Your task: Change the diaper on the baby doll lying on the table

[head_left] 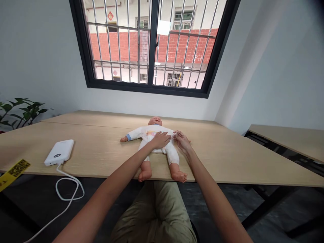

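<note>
A baby doll [155,120] lies on its back on the wooden table, head toward the window and bare feet at the front edge. It wears a white outfit [172,154] with blue cuffs and a coloured print on the chest. My left hand [161,139] rests on the doll's belly, its fingers reaching toward the right side of the outfit. At the doll's arm on the right, my right hand [182,141] has its fingers bent together at the white cloth. Part of that arm is hidden behind my right hand.
On the table [222,152] at the left lies a white power bank [60,152] with a white cable [72,199] hanging over the front edge. A plant [27,111] stands far left. A barred window is behind; another table [291,136] is at right.
</note>
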Demonstrator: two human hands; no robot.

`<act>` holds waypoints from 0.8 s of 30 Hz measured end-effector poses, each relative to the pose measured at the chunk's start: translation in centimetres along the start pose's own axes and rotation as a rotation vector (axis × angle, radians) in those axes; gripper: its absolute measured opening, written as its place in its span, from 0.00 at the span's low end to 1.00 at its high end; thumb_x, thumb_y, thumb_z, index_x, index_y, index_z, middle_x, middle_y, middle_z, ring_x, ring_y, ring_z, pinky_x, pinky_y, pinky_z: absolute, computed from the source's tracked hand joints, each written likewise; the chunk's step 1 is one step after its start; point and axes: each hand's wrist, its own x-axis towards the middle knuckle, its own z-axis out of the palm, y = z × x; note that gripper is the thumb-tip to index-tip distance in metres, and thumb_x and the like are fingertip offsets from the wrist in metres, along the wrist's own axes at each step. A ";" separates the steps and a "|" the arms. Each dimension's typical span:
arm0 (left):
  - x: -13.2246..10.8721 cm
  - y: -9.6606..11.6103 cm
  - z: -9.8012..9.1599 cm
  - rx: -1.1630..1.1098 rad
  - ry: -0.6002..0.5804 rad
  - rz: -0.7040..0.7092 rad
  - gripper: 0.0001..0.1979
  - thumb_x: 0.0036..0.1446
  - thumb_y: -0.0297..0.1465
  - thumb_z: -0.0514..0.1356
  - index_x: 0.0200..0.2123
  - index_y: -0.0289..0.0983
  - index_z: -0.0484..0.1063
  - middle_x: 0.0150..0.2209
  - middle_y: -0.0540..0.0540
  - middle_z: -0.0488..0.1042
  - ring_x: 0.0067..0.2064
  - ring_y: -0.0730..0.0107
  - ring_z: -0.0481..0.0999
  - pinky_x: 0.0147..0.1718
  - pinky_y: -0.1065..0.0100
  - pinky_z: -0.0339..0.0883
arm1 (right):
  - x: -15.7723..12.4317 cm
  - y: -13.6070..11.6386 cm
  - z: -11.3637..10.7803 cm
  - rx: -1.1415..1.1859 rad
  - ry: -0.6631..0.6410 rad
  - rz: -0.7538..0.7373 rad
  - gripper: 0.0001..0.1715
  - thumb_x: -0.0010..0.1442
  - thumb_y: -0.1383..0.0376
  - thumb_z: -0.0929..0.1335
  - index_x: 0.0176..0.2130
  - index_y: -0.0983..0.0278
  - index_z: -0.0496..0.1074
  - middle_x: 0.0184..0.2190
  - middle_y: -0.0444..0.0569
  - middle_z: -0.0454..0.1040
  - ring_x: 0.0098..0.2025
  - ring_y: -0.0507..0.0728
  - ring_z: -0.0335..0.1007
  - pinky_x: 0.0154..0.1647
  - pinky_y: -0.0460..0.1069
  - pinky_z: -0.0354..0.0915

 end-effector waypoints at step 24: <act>-1.4 -3.9 -0.7 -0.171 0.112 -0.356 0.25 0.51 0.52 0.61 0.43 0.39 0.70 0.51 0.42 0.71 0.57 0.50 0.67 0.52 0.54 0.63 | 2.8 -0.2 6.1 -0.604 -0.293 -0.138 0.18 0.50 0.50 0.72 0.31 0.63 0.76 0.33 0.48 0.77 0.35 0.56 0.69 0.41 0.51 0.64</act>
